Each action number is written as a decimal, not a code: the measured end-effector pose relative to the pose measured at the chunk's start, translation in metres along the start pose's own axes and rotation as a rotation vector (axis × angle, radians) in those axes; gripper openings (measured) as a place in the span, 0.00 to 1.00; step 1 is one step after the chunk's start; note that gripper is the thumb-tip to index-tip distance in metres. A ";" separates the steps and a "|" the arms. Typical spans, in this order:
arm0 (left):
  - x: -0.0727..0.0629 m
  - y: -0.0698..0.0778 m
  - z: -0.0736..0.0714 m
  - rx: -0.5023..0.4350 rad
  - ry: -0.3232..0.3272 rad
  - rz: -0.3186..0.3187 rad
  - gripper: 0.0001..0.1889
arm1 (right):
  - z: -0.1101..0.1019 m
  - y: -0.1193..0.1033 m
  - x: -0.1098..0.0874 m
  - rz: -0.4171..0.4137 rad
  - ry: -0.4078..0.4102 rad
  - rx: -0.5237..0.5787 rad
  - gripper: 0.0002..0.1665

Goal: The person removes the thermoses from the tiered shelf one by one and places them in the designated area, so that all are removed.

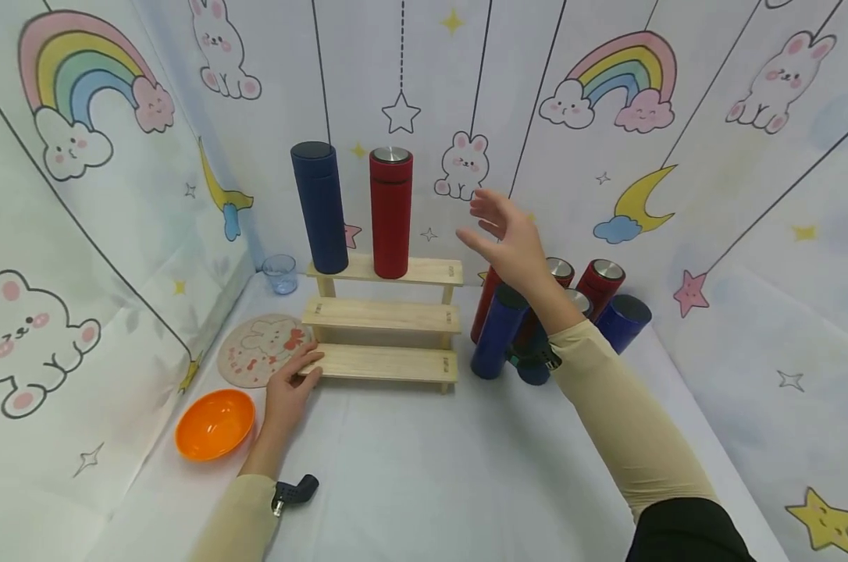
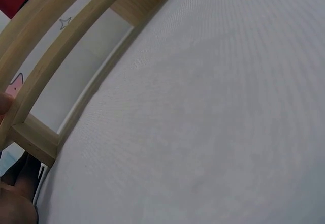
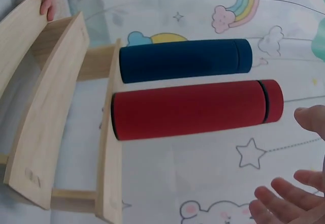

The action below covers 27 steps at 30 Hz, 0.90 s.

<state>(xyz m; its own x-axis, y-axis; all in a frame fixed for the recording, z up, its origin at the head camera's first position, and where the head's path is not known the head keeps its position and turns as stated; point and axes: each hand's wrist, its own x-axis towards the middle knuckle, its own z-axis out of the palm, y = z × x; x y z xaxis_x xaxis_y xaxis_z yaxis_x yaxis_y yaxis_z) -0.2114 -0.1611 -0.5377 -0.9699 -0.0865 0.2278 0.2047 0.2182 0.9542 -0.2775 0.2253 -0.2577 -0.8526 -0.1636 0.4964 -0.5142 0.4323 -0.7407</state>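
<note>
A three-tier wooden step rack [image 1: 380, 314] stands on the white cloth. On its top tier a dark blue thermos flask [image 1: 320, 209] and a red thermos flask [image 1: 392, 215] stand upright, side by side with a small gap. My left hand [image 1: 292, 394] holds the left end of the lowest tier; the right wrist view shows its fingers [image 3: 48, 3] over the board's edge. My right hand [image 1: 511, 246] is raised to the right of the red flask, fingers apart, touching nothing. In the right wrist view, the fingers stand clear of that flask's cap.
Right of the rack, several blue and red flasks [image 1: 493, 336] stand grouped, partly hidden by my right forearm. To the left are an orange bowl [image 1: 215, 425], a round bunny-print mat [image 1: 255, 355] and a clear bluish glass [image 1: 280, 275]. Printed cloth walls [image 1: 424, 94] enclose the table.
</note>
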 end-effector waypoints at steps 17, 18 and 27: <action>-0.003 0.000 -0.001 0.000 -0.004 -0.006 0.16 | 0.054 -0.005 0.040 0.123 -0.124 -0.032 0.46; -0.003 0.000 -0.001 0.001 -0.001 -0.007 0.16 | 0.058 -0.005 0.042 0.133 -0.131 -0.031 0.47; 0.002 -0.003 -0.002 -0.012 -0.004 0.019 0.16 | 0.075 0.004 0.054 0.187 -0.135 -0.009 0.48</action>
<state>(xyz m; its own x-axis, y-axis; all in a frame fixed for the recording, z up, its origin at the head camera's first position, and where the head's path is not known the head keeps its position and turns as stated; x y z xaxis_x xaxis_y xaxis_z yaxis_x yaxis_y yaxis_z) -0.2133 -0.1633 -0.5394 -0.9663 -0.0784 0.2452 0.2246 0.2082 0.9519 -0.3327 0.1512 -0.2677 -0.9381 -0.1970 0.2847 -0.3454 0.4739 -0.8100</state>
